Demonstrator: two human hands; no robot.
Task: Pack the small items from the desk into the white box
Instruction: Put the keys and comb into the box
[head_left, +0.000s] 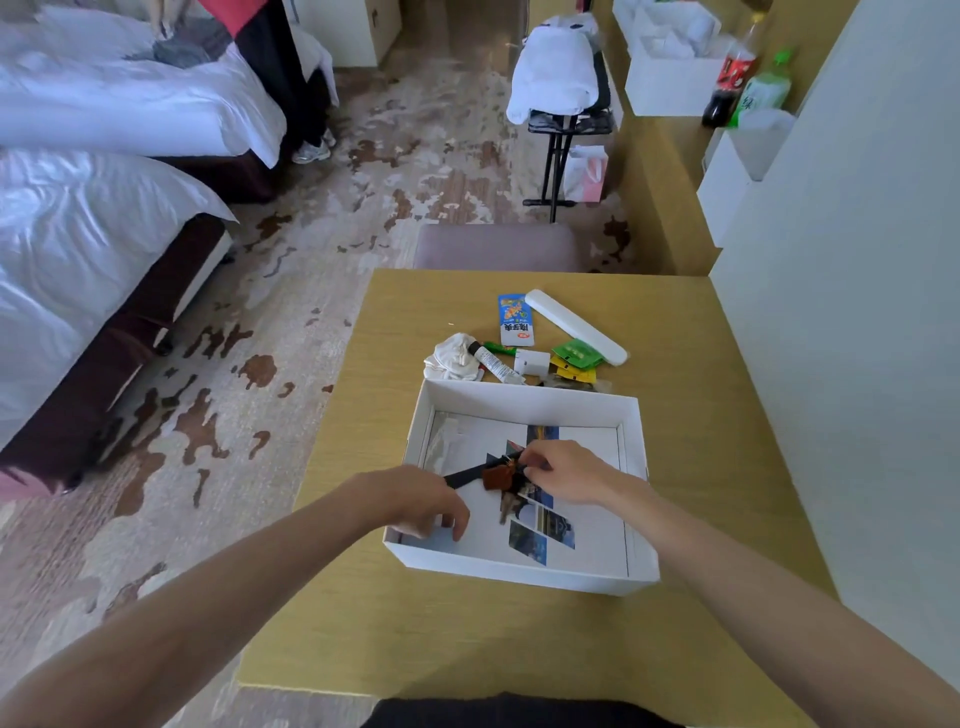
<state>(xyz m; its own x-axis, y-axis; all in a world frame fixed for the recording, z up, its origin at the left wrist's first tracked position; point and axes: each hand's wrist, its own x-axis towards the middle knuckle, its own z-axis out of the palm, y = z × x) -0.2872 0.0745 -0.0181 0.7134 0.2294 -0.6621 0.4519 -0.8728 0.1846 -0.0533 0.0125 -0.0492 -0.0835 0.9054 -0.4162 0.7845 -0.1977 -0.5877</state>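
Note:
The open white box (524, 397) sits on the desk with a printed sheet (540, 530) lying flat inside. Over the box, my right hand (566, 470) pinches a bunch of keys with a brown tag (497, 477) and a black strap (465, 475). My left hand (423, 496) holds the strap's other end at the box's left wall. Behind the box lie a white cloth (453, 357), a small tube (494, 362), a blue packet (515, 319), a long white case (574, 326), a white charger (534, 362) and green and yellow sachets (574, 358).
A wall (841, 312) borders the desk on the right. A padded chair (498, 247) stands at the desk's far edge. Two beds (78, 234) are at left, a luggage rack (563, 93) and bottles (732, 78) further back.

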